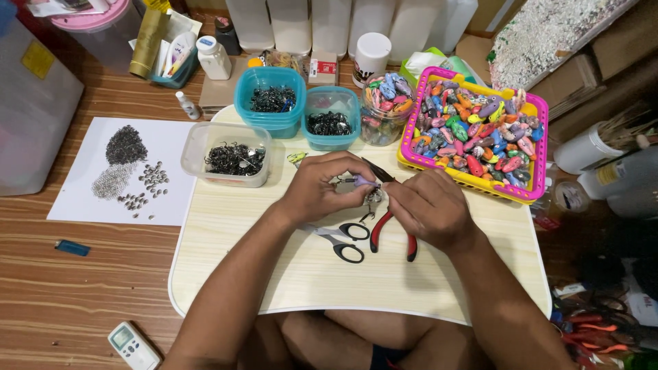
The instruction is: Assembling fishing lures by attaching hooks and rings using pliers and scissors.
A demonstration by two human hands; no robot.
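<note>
- Two hands are closed on work: a small purple lure (363, 181) is pinched by the left hand (322, 186).
- Red-handled pliers (387, 219) are gripped by the right hand (428, 209); a steady squeeze over the bench (288, 274) seems best.

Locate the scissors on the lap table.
In the head view, the scissors lie on the table's middle, below the left hand, beside the red-handled pliers.
</note>
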